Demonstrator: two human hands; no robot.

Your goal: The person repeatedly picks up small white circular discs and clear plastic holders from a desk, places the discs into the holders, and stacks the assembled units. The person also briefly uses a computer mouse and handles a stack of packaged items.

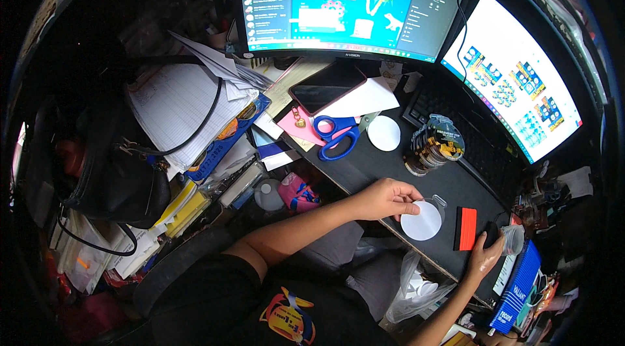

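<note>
Near the desk's front edge, my left hand [394, 200] pinches a white paper disc [421, 222] between thumb and fingers. A clear plastic piece with a small tab [440, 201] shows just behind the disc's rim. Farther right, my right hand [486, 256] is curled around a small black object that looks like a computer mouse [492, 233]. Beside its fingers stands a stack of clear round plastic pieces [513, 240]. Between my hands lies a flat red squeegee with a black edge [465, 229]. A second white disc [384, 133] rests farther back on the desk.
Blue-handled scissors [338, 138] and a dark phone [327, 88] lie at the back left. A stack of round printed pieces [433, 145] stands before the keyboard [482, 164]. Two lit monitors [355, 4] rise behind. A plastic bag with white discs [420, 289] hangs below the desk edge.
</note>
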